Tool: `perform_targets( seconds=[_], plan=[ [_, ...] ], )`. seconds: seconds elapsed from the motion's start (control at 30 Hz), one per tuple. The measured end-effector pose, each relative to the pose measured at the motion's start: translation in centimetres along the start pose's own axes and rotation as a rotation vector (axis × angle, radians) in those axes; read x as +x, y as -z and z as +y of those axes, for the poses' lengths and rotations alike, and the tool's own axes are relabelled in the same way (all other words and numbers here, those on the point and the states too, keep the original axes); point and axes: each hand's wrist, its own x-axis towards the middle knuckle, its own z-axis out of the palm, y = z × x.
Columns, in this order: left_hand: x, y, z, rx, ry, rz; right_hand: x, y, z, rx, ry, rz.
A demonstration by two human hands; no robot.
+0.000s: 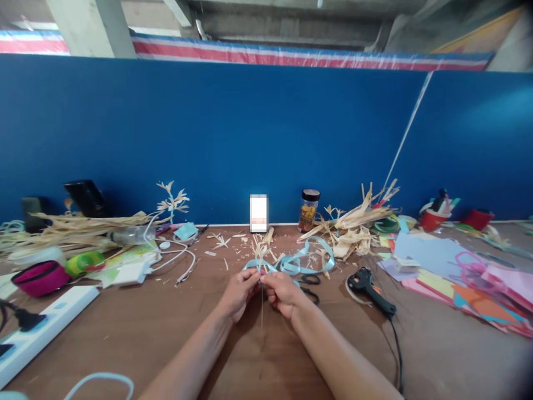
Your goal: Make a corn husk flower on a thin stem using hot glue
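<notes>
My left hand [241, 291] and my right hand [283, 293] meet over the middle of the table, fingertips pinched together. Between them stands a small flower of dried husk strips [260, 251], its thin wire stem [262, 311] pointing down toward me. My left fingers grip the flower at its base. Light blue ribbon [293, 268] is at the flower's base and runs off to the right in loose loops; my right fingers pinch it there. The fingertips partly hide the join. Just beyond my right hand lie black-handled scissors [310, 294], partly covered.
A black glue gun [370, 291] lies to the right, its cord trailing forward. Coloured paper [428, 258] spreads at the far right. Behind are a phone [259, 214], a jar [308, 211] and a husk pile [356, 233]. A white power strip [54, 328] sits left.
</notes>
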Motion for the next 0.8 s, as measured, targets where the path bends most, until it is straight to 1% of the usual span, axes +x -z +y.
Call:
perform_targets(
  seconds=[0.1,0.17,0.23,0.3,0.47,0.6,0.7,0.8],
  plan=[
    [-0.2,-0.2,-0.6,-0.038,-0.03,0.016,0.0,0.1,0.4,0.004,0.017,0.003],
    [-0.5,-0.3,-0.5,-0.066,-0.039,-0.013,-0.2,0.1,0.5,0.011,0.035,-0.005],
    [-0.8,-0.3,-0.1,-0.084,-0.018,-0.058,-0.4,0.3,0.5,0.022,0.054,-0.024],
    [-1.0,-0.2,0.2,-0.086,0.031,-0.073,-0.6,0.3,0.4,0.022,0.059,-0.032],
    [-0.9,0.6,0.0,-0.096,0.134,-0.028,-1.0,0.2,0.4,-0.019,0.048,-0.018],
    [-0.7,1.1,-0.3,-0.127,0.147,0.018,-1.2,0.0,0.3,-0.064,0.071,0.018],
    [-0.7,1.1,-0.3,-0.146,0.148,0.028,-1.2,-0.1,0.4,-0.114,0.11,0.047],
    [-0.7,1.0,-0.1,-0.151,0.153,0.03,-1.2,-0.1,0.6,-0.127,0.13,0.029]
  ],
)
